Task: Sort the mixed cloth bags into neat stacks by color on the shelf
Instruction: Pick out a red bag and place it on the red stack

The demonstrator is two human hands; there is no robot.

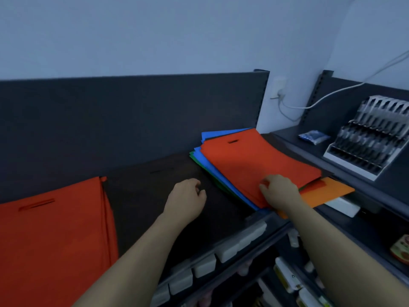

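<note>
Head view: on the shelf (271,138) a mixed pile sits at the right. Its top red bag (254,158) has a slot handle, with blue bags (221,171) and green bags (195,157) fanned out beneath and an orange bag (327,192) poking out at the near edge. The right hand (280,191) pinches the top red bag's near edge. The left hand (186,200) is loosely curled and holds nothing, above a black stack (155,196) – the red stack (53,235) lies just left.
</note>
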